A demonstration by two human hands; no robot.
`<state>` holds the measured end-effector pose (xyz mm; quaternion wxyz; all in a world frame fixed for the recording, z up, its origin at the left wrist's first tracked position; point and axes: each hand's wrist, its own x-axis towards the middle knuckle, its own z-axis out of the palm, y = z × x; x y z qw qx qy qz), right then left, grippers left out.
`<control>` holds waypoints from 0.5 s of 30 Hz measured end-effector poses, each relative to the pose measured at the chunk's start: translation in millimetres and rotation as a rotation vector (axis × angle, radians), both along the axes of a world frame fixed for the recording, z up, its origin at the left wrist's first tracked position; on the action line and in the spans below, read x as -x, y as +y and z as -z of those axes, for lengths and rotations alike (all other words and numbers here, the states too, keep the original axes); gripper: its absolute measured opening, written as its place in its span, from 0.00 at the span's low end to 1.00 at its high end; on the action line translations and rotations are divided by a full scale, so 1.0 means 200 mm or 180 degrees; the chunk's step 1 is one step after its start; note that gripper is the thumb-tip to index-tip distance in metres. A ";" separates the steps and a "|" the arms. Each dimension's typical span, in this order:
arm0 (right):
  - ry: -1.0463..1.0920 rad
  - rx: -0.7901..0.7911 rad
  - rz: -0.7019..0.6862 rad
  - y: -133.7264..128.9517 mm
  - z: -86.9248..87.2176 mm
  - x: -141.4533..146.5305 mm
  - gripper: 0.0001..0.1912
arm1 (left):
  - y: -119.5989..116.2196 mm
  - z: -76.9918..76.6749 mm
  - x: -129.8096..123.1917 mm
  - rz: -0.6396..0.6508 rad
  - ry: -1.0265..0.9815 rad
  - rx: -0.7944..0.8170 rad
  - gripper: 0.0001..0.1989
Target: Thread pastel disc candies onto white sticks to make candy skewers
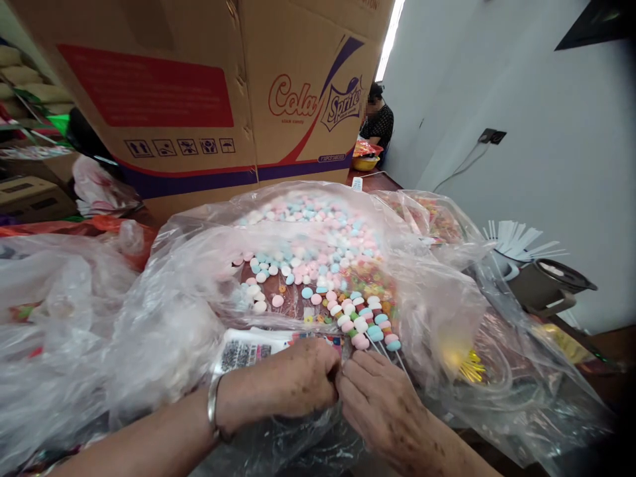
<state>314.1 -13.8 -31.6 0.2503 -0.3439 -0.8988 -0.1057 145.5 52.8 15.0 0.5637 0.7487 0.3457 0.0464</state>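
Side by side at the lower middle, my left hand (293,374) and my right hand (375,404) meet at the fingertips. Both are closed, and what lies between the fingers is hidden. Just beyond my right hand, candy skewers (365,321) with pink, blue and white pieces lie on white sticks. Printed wrappers (243,351) lie flat behind my left hand. Farther back, a clear plastic bag (209,232) spreads open around many pastel candies (318,252). Small ring-shaped gummies (370,281) sit at the right of that pile.
A large cardboard box (189,106) stands behind the candies. Yellow twist ties (472,366) lie at the right, near a dark jug (556,285) and white sticks (519,240). Plastic bags (59,318) cover the left. A person (380,119) sits behind the box.
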 end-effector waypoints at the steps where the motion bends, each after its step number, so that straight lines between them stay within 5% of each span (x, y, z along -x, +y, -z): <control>1: 0.0151 -0.0169 0.0235 0.01 0.01 0.01 0.13 | -0.02 0.02 -0.02 -0.0148 0.0106 -0.0414 0.09; 6: 0.0954 -0.0395 0.1335 0.17 -0.02 0.01 0.14 | -0.10 0.12 -0.08 -0.1019 -0.0230 -0.3787 0.12; 8: 0.1431 -0.0256 0.1531 0.22 -0.04 0.01 0.13 | -0.13 0.13 -0.07 -0.1235 -0.0912 -0.4115 0.09; 10: 0.1892 -0.0121 0.1530 0.25 -0.06 0.03 0.11 | -0.15 0.12 -0.05 -0.1387 -0.1220 -0.3158 0.03; 13: 0.2144 -0.0006 0.1255 0.22 -0.08 0.11 0.11 | -0.12 0.05 -0.03 -0.1832 -0.1305 -0.0616 0.14; 15: 0.2203 0.0060 0.1021 0.17 -0.10 0.17 0.12 | -0.07 -0.01 0.00 -0.2102 -0.1839 0.0519 0.18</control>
